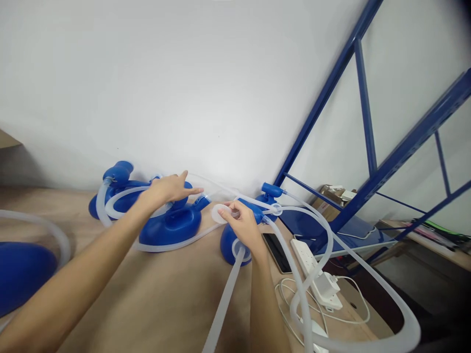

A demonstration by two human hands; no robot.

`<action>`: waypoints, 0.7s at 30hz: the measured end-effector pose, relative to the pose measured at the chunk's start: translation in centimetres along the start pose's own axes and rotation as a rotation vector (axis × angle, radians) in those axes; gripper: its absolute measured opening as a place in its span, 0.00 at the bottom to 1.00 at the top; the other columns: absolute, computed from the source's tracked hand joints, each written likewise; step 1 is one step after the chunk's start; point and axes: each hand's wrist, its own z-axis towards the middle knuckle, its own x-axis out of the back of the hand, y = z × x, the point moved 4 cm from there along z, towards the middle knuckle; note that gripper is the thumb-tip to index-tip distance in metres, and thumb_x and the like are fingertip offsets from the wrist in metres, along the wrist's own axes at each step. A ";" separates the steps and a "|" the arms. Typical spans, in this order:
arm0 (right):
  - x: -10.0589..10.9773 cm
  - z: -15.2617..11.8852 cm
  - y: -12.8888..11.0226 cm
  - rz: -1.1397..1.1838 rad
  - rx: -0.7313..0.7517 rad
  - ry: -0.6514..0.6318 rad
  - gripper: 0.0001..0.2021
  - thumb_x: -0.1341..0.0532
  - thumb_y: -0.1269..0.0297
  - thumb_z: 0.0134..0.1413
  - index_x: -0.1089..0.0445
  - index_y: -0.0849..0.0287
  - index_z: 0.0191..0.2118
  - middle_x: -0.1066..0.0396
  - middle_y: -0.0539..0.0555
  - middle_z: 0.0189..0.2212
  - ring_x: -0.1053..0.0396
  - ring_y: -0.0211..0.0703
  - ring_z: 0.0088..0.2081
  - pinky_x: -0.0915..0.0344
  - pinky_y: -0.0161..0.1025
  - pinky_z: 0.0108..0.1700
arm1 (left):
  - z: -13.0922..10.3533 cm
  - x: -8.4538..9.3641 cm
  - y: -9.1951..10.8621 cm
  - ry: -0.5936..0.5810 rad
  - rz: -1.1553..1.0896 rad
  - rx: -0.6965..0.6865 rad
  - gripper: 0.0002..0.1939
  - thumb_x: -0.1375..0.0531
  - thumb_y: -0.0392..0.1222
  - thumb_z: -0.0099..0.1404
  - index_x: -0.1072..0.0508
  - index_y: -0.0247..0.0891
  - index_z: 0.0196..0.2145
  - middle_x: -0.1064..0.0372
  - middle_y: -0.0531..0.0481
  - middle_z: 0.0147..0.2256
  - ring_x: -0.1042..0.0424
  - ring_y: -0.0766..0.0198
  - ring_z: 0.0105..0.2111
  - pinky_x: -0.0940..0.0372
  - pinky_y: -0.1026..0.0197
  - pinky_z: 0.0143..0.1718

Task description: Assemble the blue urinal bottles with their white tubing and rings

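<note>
White wall (221, 73) fills the space beyond both hands' fingers, and the brown bench (147, 294) spreads below them. A blue metal frame (319, 109) slants up to the right of the right fingers. Pale tubing (414, 329) loops wide on that side, crossing over the power strip (305, 257) and its cables.

The front-left blue container (25, 272) lies well to the left of the left fingers, the left forearm crossing in front of it. The middle blue container (171, 228) sits just below the left hand (167, 189), whose fingers are spread wide with nothing visible between them; contact underneath is hidden. Another blue container (227, 245) is partly covered by the right hand (243, 223). A dark phone (277, 252) lies to the right, below the right fingers. Those are closed on a small white disc (220, 214), pinched at its edge.
</note>
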 end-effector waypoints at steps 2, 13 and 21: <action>0.0 0.0 0.0 0.034 0.003 -0.004 0.19 0.33 0.45 0.59 0.34 0.54 0.29 0.19 0.53 0.43 0.26 0.49 0.43 0.35 0.41 0.46 | 2.2 -1.5 1.5 -0.032 0.009 0.026 0.55 0.43 0.76 0.60 0.39 0.31 0.71 0.29 0.21 0.61 0.28 0.26 0.60 0.33 0.34 0.56; 1.3 0.3 0.8 -0.050 0.065 0.128 0.16 0.37 0.49 0.64 0.30 0.54 0.31 0.26 0.52 0.37 0.30 0.48 0.42 0.37 0.43 0.49 | 2.5 -3.1 -1.7 -0.047 -0.052 -0.387 0.42 0.36 0.49 0.54 0.35 0.40 0.65 0.28 0.41 0.61 0.27 0.46 0.59 0.33 0.54 0.59; 0.1 0.0 -0.9 -0.043 0.098 -0.064 0.15 0.42 0.50 0.69 0.22 0.53 0.43 0.21 0.54 0.42 0.29 0.53 0.48 0.37 0.48 0.55 | -1.8 -3.7 -4.7 -0.055 -0.019 -0.483 0.46 0.35 0.52 0.56 0.35 0.36 0.70 0.29 0.37 0.64 0.29 0.40 0.62 0.34 0.49 0.61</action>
